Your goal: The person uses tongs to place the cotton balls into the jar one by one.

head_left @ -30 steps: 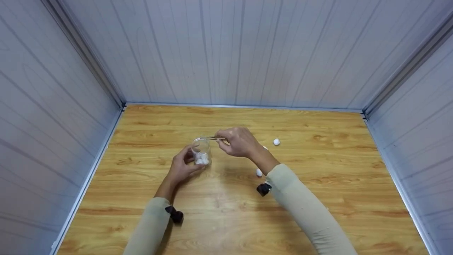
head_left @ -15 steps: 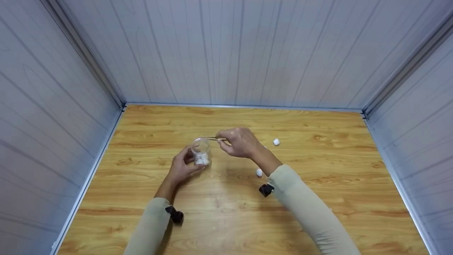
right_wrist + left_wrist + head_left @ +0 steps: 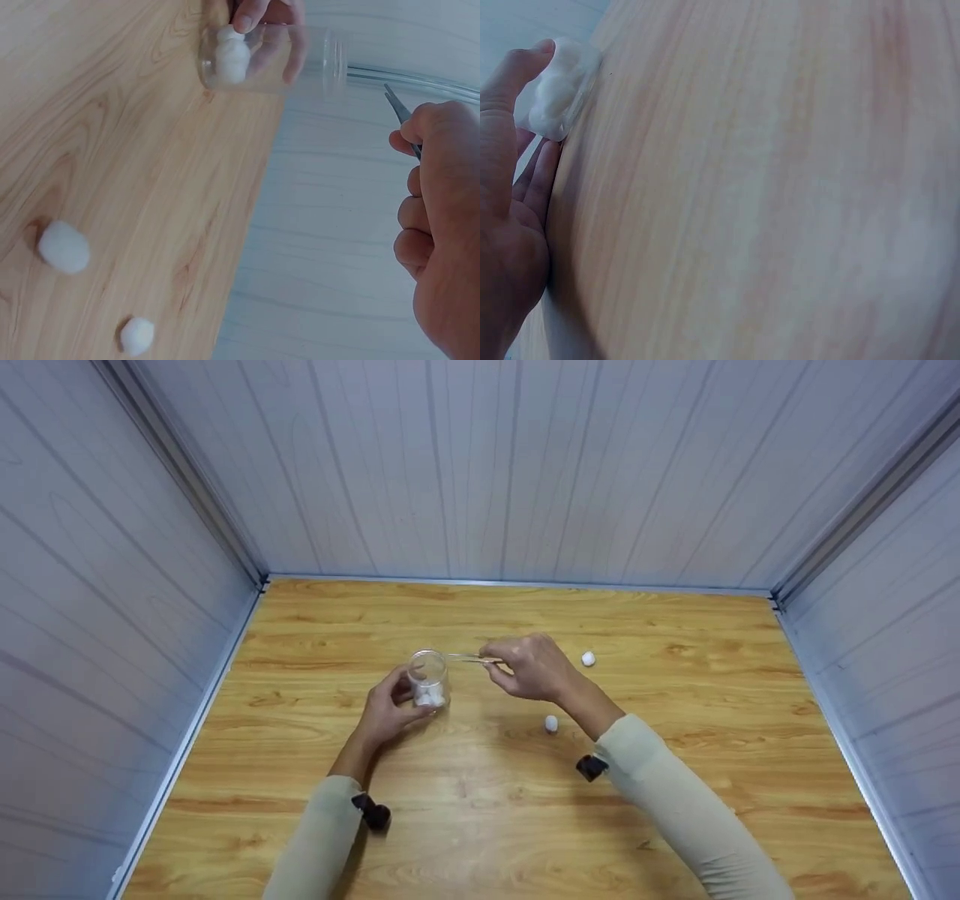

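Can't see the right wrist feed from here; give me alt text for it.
The right hand holds tweezers near the mouth of a clear jar, nothing visible between their tips. The left hand grips the jar, which has white balls inside near its base; two loose balls lie apart on the wooden table.

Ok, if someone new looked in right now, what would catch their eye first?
Probably the clear jar, slightly left of centre in the head view, with white balls at its bottom and the left hand gripping it. Next, the tweezers held in the right hand, right of the jar's rim. Two loose balls show farther right on the wooden table.
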Demonstrator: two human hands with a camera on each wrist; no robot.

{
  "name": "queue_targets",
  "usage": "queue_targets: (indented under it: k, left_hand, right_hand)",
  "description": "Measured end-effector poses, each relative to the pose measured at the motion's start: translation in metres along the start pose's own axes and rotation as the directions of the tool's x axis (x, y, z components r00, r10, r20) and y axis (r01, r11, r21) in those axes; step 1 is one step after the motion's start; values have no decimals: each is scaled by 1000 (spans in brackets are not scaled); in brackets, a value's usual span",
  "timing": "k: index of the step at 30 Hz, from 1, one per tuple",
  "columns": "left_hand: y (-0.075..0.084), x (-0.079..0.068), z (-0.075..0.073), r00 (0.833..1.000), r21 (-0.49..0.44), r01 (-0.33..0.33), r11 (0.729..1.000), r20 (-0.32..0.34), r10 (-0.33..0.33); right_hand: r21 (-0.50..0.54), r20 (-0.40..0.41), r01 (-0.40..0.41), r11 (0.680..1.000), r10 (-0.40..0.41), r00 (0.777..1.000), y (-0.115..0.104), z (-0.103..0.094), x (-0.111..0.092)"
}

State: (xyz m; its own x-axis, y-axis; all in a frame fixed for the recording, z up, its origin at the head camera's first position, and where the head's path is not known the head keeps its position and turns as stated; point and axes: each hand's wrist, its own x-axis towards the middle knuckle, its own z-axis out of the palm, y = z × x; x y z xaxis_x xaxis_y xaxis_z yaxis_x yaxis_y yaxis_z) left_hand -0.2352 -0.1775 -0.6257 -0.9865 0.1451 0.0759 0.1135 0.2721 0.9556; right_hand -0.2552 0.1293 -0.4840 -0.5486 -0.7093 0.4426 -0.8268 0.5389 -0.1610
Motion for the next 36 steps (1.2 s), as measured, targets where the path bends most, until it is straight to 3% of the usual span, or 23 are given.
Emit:
queue_targets:
  k: [24,36]
  left_hand:
    - [1,0,0,1000,-17,-3,1000,-7,3]
    - [4,-2,-1,1000,-37,-19,999,6,19]
  right_hand:
    - [-43,-37,16,999,-18,999,21,1,-41]
    - [-16,24,-30,999,31,999,31,5,-69]
